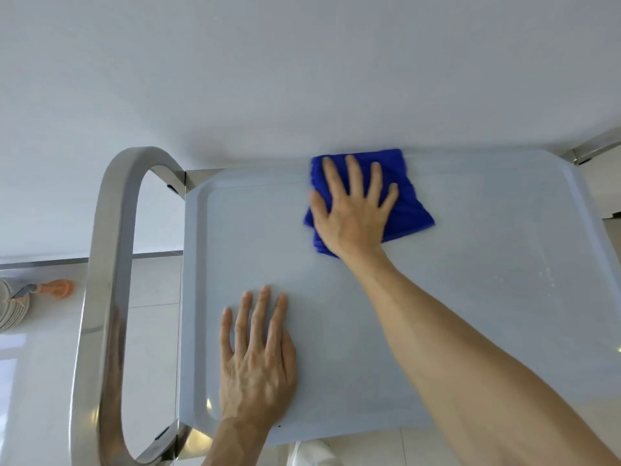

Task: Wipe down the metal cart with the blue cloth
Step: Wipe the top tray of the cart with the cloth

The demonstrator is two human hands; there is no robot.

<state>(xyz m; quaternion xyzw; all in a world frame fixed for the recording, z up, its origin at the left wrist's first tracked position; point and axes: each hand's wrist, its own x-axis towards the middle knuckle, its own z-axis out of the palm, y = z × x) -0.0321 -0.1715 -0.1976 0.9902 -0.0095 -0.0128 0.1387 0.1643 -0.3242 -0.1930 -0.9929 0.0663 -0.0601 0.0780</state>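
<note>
The metal cart's top tray (pixel 487 297) fills the middle of the view, pale and smooth with a raised rim. A folded blue cloth (pixel 408 196) lies flat on the tray near its far edge. My right hand (pixel 353 210) presses on the cloth with fingers straight and spread. My left hand (pixel 258 361) rests flat on the bare tray near the front left corner, fingers straight. The cloth's lower left part is hidden under my right palm.
The cart's curved steel handle (pixel 111 264) loops at the left side. A white wall stands just behind the cart's far edge. On the tiled floor at left sit a stack of plates (pixel 13 307) and an orange-handled tool (pixel 58 288).
</note>
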